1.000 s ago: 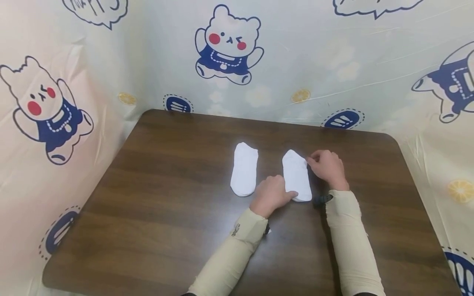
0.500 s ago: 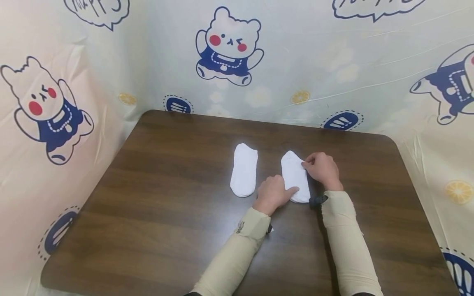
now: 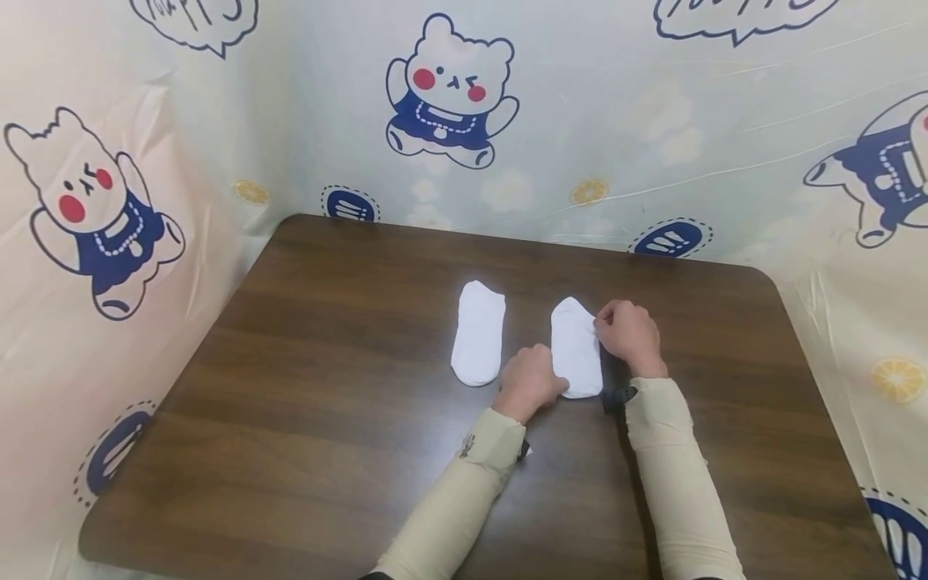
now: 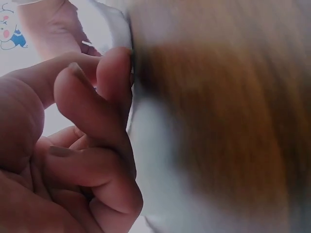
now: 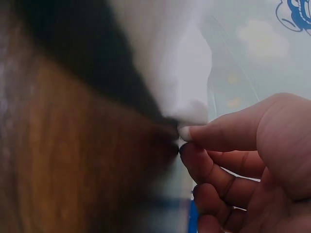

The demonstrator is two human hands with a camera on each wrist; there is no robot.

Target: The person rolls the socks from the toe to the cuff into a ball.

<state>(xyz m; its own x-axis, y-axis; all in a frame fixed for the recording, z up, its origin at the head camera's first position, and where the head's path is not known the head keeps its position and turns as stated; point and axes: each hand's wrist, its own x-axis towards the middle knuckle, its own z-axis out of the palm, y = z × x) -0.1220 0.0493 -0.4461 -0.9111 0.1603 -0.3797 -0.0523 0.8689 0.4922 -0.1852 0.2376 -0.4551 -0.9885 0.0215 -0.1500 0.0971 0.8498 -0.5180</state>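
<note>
Two white ankle socks lie flat side by side on a dark wooden table [image 3: 326,419]. The left sock [image 3: 478,332] is untouched. My left hand [image 3: 557,385] sits at the near left edge of the right sock [image 3: 575,346], fingers curled. In the left wrist view its thumb and forefinger [image 4: 114,68] meet at the blurred white edge. My right hand [image 3: 598,324] is at that sock's far right edge. In the right wrist view the thumb and fingers [image 5: 187,138] pinch a tip of the white fabric [image 5: 165,58].
Cartoon bear printed sheeting [image 3: 449,89] walls the table in at the back and on both sides. Bare tabletop spreads to the left of the socks and towards the near edge. Beige sleeves [image 3: 449,515] cover both forearms.
My right hand has slid slightly left along the right sock's edge. My left forefinger, which lay out across the sock's near end, has curled back to the edge.
</note>
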